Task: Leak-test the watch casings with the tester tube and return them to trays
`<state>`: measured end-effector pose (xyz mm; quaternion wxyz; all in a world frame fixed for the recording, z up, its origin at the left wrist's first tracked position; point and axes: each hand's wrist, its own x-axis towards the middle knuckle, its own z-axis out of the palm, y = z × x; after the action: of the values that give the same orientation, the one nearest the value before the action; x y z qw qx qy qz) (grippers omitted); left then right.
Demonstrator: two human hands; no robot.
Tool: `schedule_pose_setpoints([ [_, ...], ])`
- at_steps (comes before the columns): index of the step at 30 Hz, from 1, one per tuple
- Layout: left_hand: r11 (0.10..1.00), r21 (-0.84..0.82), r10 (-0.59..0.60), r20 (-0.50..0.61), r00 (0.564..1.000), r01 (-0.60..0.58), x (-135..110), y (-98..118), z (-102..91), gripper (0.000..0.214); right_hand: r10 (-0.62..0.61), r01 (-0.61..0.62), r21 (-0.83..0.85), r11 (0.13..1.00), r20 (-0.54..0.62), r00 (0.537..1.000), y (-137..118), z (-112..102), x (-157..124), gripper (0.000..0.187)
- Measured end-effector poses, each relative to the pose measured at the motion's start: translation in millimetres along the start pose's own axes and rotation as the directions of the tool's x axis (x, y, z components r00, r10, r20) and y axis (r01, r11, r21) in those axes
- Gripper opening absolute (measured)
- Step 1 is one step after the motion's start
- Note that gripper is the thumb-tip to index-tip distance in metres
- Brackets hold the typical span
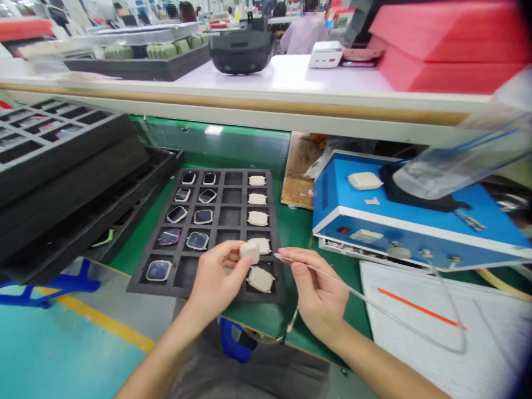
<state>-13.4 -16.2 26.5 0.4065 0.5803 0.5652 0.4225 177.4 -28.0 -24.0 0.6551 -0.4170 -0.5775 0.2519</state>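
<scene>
My left hand (220,277) pinches a small beige watch case (249,252) above the right column of a black foam tray (187,271). Between the fingertips of my right hand (318,293) is the end of a thin whitish tube (366,302), its narrow tip pointing left towards the case, a small gap apart. Several watch bodies with dark screens, such as this square watch (159,271), lie in the tray's left compartments. Its right column holds several beige cases, among them a beige watch case (261,279) just below my left fingers.
Stacked foam trays (62,183) rise at the left. On the right, a blue machine (399,216) carries another beige case (364,180) and a clear cylinder (449,160). Papers with an orange stick (419,307) lie before it. A shelf (291,83) with red boxes (449,44) spans the back.
</scene>
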Motion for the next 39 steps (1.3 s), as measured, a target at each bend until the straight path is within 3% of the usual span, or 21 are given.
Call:
schedule_pose_setpoints([
  [2,0.987,-0.149,-0.048,0.051,0.998,0.055,3,-1,27.1,0.021,-0.012,0.012,-0.006,1.0,-0.009,1.0,0,1,2,0.016],
  [5,0.972,-0.221,-0.059,0.076,0.995,0.075,5,-4,41.6,0.022,-0.01,0.01,-0.003,1.0,0.007,1.0,1,1,5,0.016],
  [39,0.991,-0.121,0.069,0.06,0.996,-0.062,4,-15,40.0,0.018,-0.014,0.007,0.082,0.997,0.083,0.996,6,-1,4,0.028],
])
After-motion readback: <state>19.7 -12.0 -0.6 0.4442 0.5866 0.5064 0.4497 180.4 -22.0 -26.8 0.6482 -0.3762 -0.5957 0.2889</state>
